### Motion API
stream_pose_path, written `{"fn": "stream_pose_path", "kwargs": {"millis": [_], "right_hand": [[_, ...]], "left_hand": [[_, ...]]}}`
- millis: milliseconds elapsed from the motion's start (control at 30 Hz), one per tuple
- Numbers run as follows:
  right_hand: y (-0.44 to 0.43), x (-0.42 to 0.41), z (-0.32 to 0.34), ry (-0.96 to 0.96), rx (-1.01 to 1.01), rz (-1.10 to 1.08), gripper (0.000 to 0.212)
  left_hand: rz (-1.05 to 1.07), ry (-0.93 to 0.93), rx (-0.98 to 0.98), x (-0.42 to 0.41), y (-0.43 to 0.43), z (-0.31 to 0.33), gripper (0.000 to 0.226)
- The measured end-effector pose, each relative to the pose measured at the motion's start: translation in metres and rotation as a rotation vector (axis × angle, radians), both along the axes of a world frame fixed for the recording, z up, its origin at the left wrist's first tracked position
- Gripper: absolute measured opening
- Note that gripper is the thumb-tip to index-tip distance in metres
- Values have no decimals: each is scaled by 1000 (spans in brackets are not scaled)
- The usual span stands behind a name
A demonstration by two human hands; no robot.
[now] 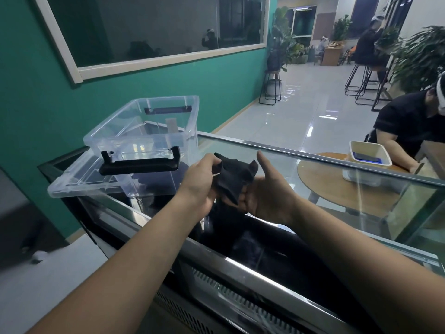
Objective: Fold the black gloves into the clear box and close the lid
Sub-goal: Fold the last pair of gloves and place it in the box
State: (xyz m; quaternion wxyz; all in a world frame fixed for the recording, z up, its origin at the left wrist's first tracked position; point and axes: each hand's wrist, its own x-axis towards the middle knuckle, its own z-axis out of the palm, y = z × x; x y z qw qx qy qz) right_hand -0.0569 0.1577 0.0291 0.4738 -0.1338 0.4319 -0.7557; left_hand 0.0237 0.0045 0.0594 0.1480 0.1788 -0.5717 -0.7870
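Here no brand or readable writing shows anywhere. The black gloves (234,179) are a soft crumpled bundle held above the glass counter (313,169). The left hand (204,179) pinches one edge with its fingertips; the right hand (269,191) grips the other side, thumb raised. Just to the left, the clear box (144,131) stands open on its lid (79,182), before a green wall (36,104).

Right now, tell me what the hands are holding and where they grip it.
Both hands hold a black glove: the left hand pinches its upper left edge, and the right hand supports its lower right side.
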Motion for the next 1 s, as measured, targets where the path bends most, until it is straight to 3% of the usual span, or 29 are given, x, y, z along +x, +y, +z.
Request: {"fn": "stream_pose_path", "kwargs": {"millis": [67,167,267,500,667,767,867,1000], "right_hand": [[2,1,3,30,-20,-44,73],[5,0,7,34,-45,-94,64],[6,-8,2,43,-65,-107,70],[13,0,11,-6,-147,-59,88],[12,-1,11,-92,-170,-61,84],[10,-3,6,-132,-163,-37,81],[9,-6,1,-135,-162,-11,82],[8,-7,-3,-105,-141,-6,81]], "left_hand": [[35,-35,-121,1,0,-5,32],[106,-122,-345,6,-2,-10,52],[169,-159,-738,15,-4,-16,49],[-9,127,-1540,40,-8,-41,64],[-53,118,-1700,42,-19,-49,64],[54,221,-1761,38,-23,-54,47],[152,360,-1743,37,-25,-58,25],[130,405,-1702,43,-22,-63,21]]}}
